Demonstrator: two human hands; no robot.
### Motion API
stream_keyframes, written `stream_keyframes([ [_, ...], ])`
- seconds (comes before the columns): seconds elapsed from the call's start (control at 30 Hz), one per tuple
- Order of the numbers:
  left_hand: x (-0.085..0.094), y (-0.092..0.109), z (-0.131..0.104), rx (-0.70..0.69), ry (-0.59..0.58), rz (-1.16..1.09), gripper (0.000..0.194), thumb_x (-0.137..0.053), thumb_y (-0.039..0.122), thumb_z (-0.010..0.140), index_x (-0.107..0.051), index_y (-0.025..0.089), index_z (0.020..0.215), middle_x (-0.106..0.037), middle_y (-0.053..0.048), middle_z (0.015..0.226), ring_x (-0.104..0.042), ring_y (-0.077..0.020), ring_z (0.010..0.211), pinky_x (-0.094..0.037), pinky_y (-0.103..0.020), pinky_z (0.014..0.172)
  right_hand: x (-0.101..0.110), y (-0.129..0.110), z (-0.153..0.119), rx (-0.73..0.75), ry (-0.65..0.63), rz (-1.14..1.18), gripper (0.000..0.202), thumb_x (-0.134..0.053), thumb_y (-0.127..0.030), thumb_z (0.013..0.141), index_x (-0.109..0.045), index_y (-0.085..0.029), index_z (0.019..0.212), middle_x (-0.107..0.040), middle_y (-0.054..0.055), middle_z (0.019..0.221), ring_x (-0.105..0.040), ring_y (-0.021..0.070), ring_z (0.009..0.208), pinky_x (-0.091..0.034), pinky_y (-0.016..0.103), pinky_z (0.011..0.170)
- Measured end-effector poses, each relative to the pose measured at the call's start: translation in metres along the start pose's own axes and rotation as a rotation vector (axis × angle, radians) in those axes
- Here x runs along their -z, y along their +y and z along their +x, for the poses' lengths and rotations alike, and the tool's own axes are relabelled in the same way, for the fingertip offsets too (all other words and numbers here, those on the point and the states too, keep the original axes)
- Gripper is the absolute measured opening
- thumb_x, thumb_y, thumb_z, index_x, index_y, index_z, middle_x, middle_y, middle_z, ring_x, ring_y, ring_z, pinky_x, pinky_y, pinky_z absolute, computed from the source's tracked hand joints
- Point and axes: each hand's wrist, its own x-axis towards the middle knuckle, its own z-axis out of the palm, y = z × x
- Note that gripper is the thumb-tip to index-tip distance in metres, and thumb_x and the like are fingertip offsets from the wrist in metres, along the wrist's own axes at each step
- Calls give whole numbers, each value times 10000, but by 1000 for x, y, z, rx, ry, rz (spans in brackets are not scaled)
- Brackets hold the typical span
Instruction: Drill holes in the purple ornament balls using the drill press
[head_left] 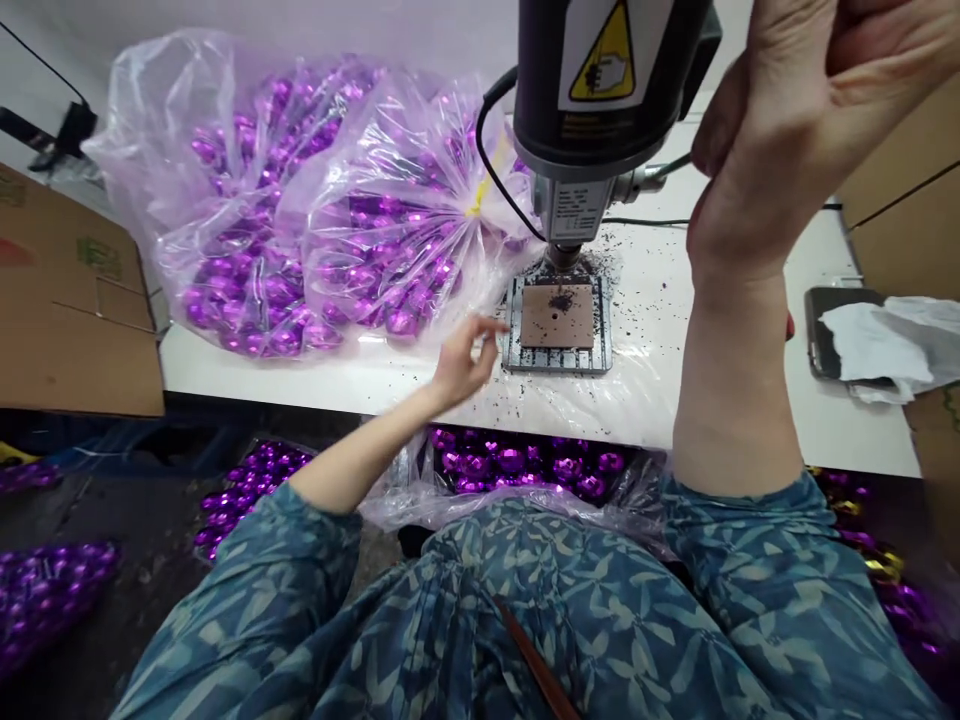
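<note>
My right hand [787, 120] is raised at the upper right, its fingers curled around the feed lever [676, 165] of a small drill press [592, 135]; the hand hides the lever's end. Low over the table, my left hand [466, 362] is beside the left edge of the grooved metal base [517, 358]. Its index finger stretches toward the base, the other fingers are bent, and nothing shows between them. On the base lies a square brown board [574, 328] with a small hole and a heap of dark shavings. Above it is the chuck [562, 256].
Clear plastic bags of shiny purple balls [397, 240] fill the table's left side, one tied with yellow. More purple balls [517, 462] sit below the table edge. A cardboard box [75, 300] stands left; a dark phone-like object [821, 335] under white tissue [877, 345] lies right.
</note>
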Motion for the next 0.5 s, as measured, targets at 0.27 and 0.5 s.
stream_keyframes([
  [0.27,-23,-156,143,407,52,85,234,-711,144,853,-565,236,694,-648,-20,746,-685,-248,882,-556,-461,972,-3,-3,-8,51,-40,38,397,-760,-526,797,-712,-134,829,-646,-53,736,-437,-59,476,-411,146,594],
  [0.5,-58,-181,165,341,106,132,425,-919,226,664,-715,199,1035,-747,-149,1276,-677,-393,1293,-503,-513,1145,-1,5,-12,106,-18,-76,434,-687,-580,885,-728,-148,881,-641,-19,746,-380,-35,487,-392,169,554],
])
